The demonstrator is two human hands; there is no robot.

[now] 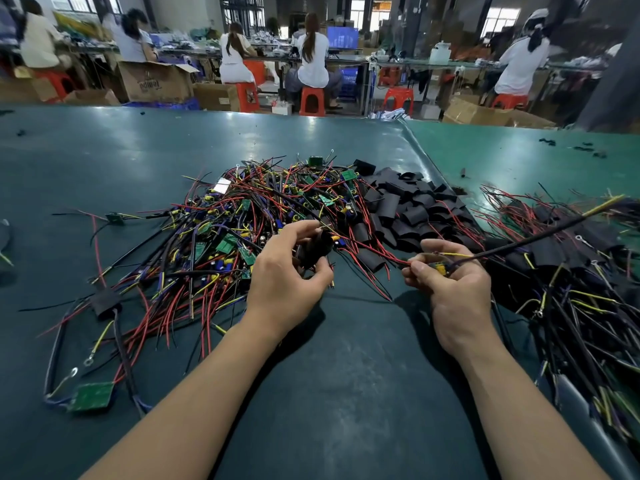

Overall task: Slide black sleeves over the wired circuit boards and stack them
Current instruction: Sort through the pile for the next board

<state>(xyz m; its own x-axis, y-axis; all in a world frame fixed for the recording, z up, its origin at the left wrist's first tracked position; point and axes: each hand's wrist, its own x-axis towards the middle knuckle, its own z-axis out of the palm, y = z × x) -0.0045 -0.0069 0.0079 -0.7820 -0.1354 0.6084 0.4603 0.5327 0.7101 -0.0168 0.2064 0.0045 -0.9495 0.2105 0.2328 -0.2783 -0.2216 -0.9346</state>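
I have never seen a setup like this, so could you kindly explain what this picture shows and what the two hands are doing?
There is no machine here: a camera worn on a person's head looks down at their own hands. On the green table lie a tangled pile of wired circuit boards, a heap of loose black sleeves behind the hands, and a stack of finished sleeved boards on the right. The left hand holds one black sleeve; the right hand pinches a small wired board beside it, not yet inside. Other workers sit in the background.
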